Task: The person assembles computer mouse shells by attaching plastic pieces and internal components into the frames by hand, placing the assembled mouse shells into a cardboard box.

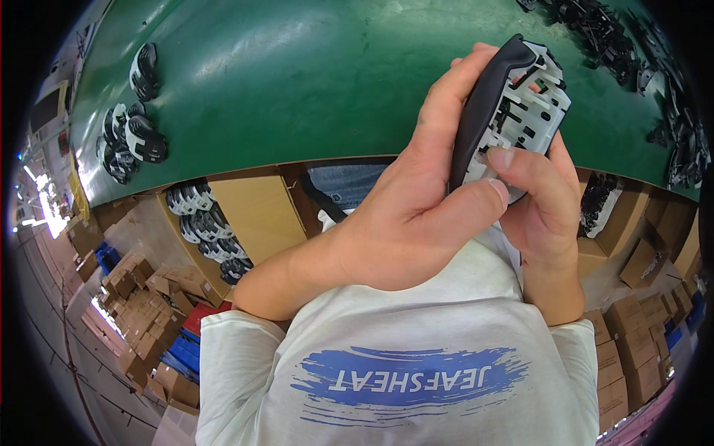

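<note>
Black-and-white plastic shell (503,119) between our left hand (420,189) and right hand (544,195)
Left clasps it, right pinches its edge, likely for steadiness

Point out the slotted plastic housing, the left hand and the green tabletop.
Slotted plastic housing (529,113), head view: white inner framework.
Left hand (418,195), head view: near the thumb's base.
Green tabletop (297,100), head view: bare middle stretch.

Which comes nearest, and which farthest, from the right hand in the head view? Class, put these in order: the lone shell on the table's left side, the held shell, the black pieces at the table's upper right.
1. Held shell: in the right hand, touching it.
2. Black pieces: table's upper right.
3. Lone shell: table's left side.
</note>
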### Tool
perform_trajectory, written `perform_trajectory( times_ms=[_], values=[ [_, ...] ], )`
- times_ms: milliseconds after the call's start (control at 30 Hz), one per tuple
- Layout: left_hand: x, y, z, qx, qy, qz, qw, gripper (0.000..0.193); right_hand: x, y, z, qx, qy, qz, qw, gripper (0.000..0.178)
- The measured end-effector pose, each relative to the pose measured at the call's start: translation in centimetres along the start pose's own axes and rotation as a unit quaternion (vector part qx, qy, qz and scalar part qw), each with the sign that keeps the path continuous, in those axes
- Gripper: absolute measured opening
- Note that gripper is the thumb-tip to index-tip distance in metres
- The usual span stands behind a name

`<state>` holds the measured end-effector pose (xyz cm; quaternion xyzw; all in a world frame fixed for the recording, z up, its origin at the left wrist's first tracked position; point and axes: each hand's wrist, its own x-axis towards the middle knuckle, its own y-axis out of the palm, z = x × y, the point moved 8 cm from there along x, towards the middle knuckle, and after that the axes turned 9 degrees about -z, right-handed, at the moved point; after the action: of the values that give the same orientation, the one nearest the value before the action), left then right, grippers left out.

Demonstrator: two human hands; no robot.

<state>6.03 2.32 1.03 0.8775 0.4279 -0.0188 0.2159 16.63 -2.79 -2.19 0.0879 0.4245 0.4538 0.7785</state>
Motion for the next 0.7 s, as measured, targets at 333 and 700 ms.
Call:
perform_trajectory(
  times_ms=[333, 700],
  values=[
    [0.7, 0.0, 0.1, -0.009, 0.008, -0.040, 0.999, 0.092, 0.0, 1.0, 0.5, -0.064, -0.092, 0.002, 0.994, 0.077],
    [1.2, -2.1, -0.1, -0.122, -0.050, -0.142, 0.981, 0.064, -4.2, 4.0, 4.1, -0.563, -0.567, 0.055, 0.599, 0.053]
  ],
)
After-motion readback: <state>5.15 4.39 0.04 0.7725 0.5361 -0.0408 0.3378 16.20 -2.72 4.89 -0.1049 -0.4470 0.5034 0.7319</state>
